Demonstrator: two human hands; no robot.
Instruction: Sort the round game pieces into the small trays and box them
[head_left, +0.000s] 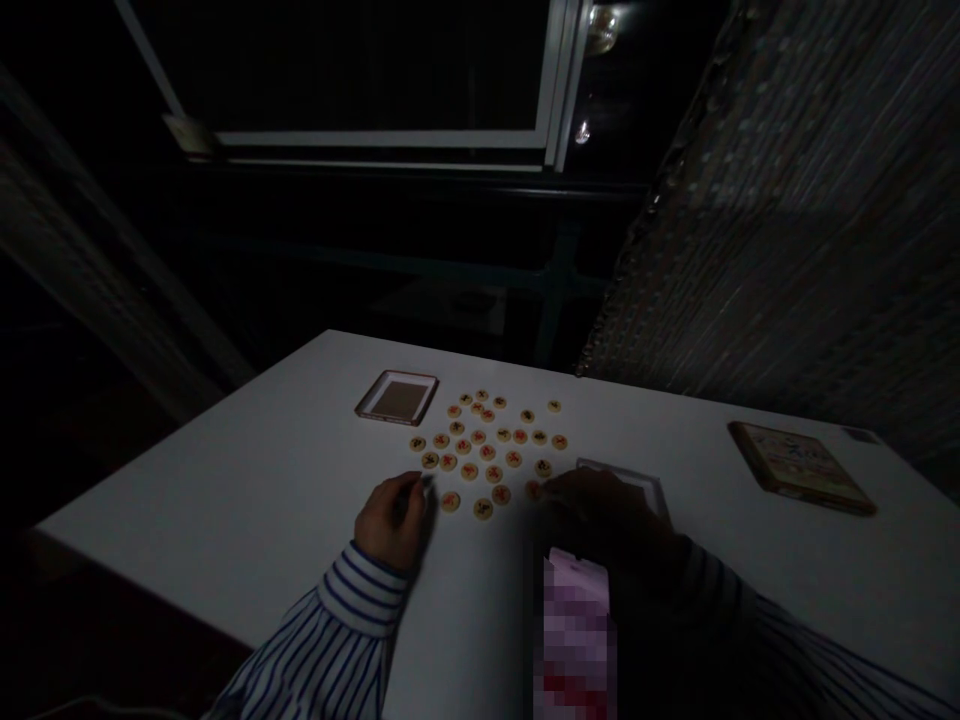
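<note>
Several round pale game discs (487, 440) with red or dark marks lie spread on a white table (247, 480). My left hand (394, 520) rests on the table at the near left edge of the discs, fingers curled, fingertips by a disc (430, 461). My right hand (600, 510) lies in shadow at the near right edge of the group, fingertips touching a red-marked disc (533, 489). Whether it grips the disc is too dark to tell.
An open shallow box tray (397, 397) sits behind the discs on the left. A second pale tray (645, 480) lies partly under my right hand. A flat printed box lid (801, 466) lies far right. A woven screen and dark window stand behind.
</note>
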